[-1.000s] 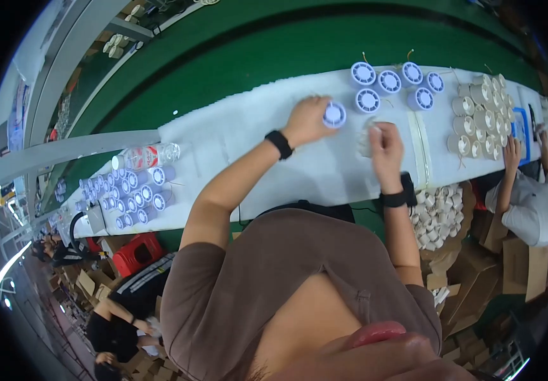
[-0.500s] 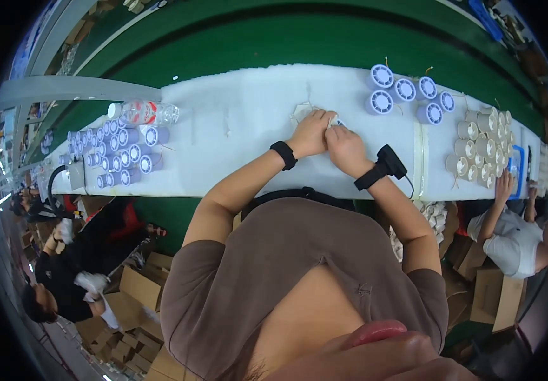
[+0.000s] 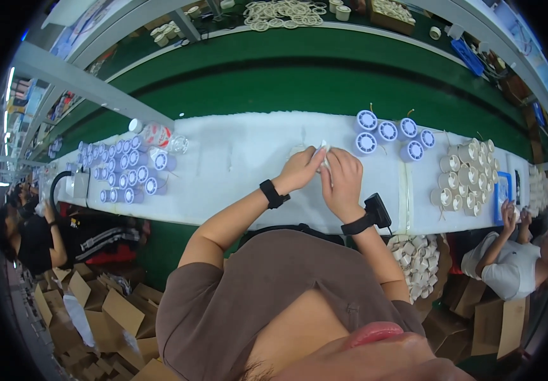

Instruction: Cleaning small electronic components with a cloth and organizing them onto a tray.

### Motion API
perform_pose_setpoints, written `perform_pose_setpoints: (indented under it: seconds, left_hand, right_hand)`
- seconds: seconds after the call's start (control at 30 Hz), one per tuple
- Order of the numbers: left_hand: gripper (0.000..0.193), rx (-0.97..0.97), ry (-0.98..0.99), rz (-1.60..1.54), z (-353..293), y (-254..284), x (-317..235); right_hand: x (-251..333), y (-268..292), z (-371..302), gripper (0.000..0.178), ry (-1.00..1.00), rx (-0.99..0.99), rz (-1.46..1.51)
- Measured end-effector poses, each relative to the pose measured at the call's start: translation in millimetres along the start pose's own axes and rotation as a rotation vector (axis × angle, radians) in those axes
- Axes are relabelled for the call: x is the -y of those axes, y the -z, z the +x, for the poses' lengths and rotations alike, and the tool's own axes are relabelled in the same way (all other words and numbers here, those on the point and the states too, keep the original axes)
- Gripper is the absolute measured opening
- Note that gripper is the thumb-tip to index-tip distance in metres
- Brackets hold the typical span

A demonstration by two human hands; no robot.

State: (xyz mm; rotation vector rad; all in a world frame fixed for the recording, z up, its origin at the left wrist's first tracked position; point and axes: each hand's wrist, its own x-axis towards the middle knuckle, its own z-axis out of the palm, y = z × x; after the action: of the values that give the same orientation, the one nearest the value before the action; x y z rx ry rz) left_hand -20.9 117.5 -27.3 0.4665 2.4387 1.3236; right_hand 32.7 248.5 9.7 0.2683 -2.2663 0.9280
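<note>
My left hand (image 3: 299, 170) and my right hand (image 3: 344, 176) meet over the middle of the white-covered table. Between their fingers is a crumpled white piece (image 3: 324, 151), like tissue or thin cloth, pinched from both sides. Its lower part is hidden by my fingers. On the table just behind my left hand lies a pale, flat scrap (image 3: 296, 152), partly covered. Nearest to my right hand stand several lavender cylinders with round slotted tops (image 3: 387, 132), some with thin wires sticking out. Each wrist wears a black band; the right one carries a small black box.
Many more lavender cylinders (image 3: 135, 159) crowd the left end, beside a clear bottle (image 3: 158, 135) on its side. Cream cylinders (image 3: 467, 174) are grouped at the right, near a blue-edged tray (image 3: 504, 190). A green belt (image 3: 255, 82) runs behind. Co-workers sit on both sides.
The view has tilted up, showing more of the far shelf. Both hands have come up slightly from the table, and the white piece now sticks up between the fingers.
</note>
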Motion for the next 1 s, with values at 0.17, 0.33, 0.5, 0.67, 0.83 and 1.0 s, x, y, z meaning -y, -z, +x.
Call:
perform_pose_setpoints:
  seconds: [0.17,0.33,0.5,0.67,0.83,1.0]
  left_hand:
    - [0.046,-0.100,-0.099,-0.025,-14,6,-16]
    - [0.044,-0.072,-0.470,0.085,-42,24,-25]
    - [0.048,-0.355,-0.446,-0.320,-33,17,-12]
    - [0.054,0.332,0.278,-1.090,-33,40,-18]
    - [0.056,0.408,0.395,-1.048,-41,34,-38]
    - [0.052,0.528,0.421,-1.000,-40,43,-38]
  right_hand:
    - [-2,-10,-10,0.022,-0.121,0.144,-0.029]
    - [-5,-9,-19,0.026,-1.108,0.396,1.089]
    - [-11,4,-22,0.030,-1.221,0.525,1.621]
    - [19,24,29,0.032,-0.604,0.179,0.605]
    - [40,18,40,0.029,0.120,0.256,0.001]
    - [40,31,39,0.034,0.194,0.430,0.105]
